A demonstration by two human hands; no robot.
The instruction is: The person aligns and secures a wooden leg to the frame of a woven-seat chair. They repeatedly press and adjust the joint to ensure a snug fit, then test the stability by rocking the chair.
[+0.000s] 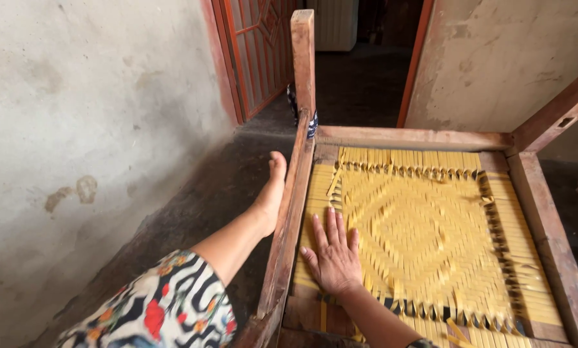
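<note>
1. Grip: 1 hand (333,254) lies flat on the yellow weave (424,238), fingers spread, palm down, gripping nothing. Which hand it is cannot be told; the other is out of view.
2. The weave fills a wooden frame (289,219); the hand sits at its 8 o'clock corner.
3. A bare foot (273,193) presses the frame's outer rail, at 10 o'clock from the hand.
4. A post (303,58) rises at 12 o'clock.

packages: none | labels: none | signs: none | screens: none
</note>
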